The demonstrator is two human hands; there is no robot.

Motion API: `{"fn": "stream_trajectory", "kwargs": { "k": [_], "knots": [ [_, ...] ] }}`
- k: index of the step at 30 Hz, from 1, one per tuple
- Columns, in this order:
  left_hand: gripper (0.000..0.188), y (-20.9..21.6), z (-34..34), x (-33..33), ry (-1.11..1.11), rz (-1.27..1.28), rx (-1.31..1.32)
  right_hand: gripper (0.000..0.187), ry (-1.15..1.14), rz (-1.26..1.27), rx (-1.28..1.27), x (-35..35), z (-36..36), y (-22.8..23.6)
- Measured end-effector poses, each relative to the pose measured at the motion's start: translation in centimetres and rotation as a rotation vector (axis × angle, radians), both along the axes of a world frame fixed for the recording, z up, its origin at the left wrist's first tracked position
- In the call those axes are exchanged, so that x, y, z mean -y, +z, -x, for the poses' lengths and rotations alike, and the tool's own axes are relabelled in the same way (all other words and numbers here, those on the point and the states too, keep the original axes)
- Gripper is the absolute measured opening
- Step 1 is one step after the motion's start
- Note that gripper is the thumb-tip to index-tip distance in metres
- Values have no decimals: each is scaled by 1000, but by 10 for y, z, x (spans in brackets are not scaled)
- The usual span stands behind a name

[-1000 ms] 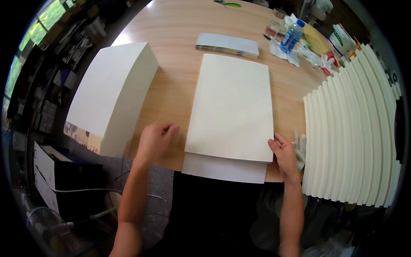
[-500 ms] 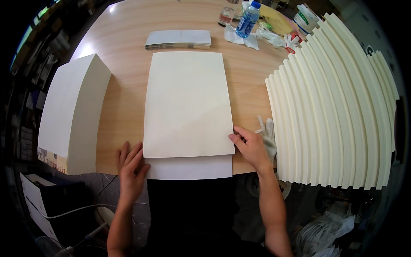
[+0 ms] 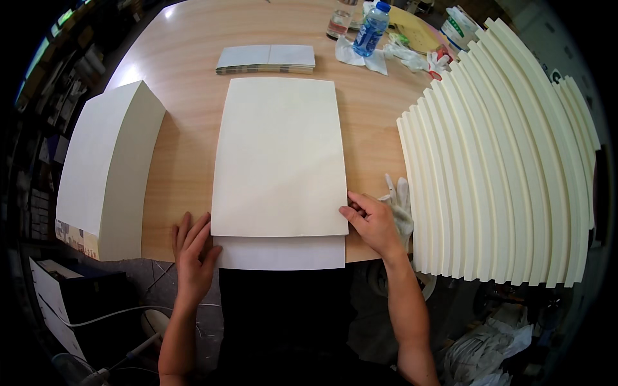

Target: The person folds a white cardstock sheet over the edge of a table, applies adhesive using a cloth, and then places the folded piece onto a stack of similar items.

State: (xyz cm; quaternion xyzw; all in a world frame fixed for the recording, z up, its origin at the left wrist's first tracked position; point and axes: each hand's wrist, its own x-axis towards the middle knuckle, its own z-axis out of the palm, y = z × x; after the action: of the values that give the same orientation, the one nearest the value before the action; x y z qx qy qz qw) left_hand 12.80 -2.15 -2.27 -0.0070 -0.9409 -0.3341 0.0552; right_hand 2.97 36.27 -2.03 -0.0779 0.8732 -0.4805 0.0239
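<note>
Wood-grain tabletop (image 3: 183, 154) filled the work area. Far left stood a tall paper block (image 3: 96, 167). Left hand (image 3: 193, 254), fingers extended and grasping nothing, rested beside the central cream paper (image 3: 280, 157), which overlapped a white sheet (image 3: 280, 252). Right hand (image 3: 373, 222) met its right edge; pinching could not be determined. Further right: white glove (image 3: 403, 206), staggered cream stacks (image 3: 489, 174).
</note>
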Motion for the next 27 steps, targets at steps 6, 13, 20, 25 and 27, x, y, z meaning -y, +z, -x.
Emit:
{"fn": "stream_trajectory", "kwargs": {
  "k": [6, 13, 20, 25, 27],
  "knots": [
    [57, -2, -1, 0, 7, 14, -3, 41, 13, -12, -42, -3, 0, -5],
    [54, 2, -2, 1, 10, 21, 13, 36, -7, -56, -14, 6, -3, 6],
    [59, -1, 1, -2, 33, -37, -15, 28, -58, -16, 79, 6, -4, 8],
    [60, 1, -4, 0, 40, -40, -26, 41, -47, -329, 177, 8, -21, 36],
    [59, -1, -4, 3, 5, -2, -54, 42, -16, -499, 78, 19, -32, 38]
  ]
}}
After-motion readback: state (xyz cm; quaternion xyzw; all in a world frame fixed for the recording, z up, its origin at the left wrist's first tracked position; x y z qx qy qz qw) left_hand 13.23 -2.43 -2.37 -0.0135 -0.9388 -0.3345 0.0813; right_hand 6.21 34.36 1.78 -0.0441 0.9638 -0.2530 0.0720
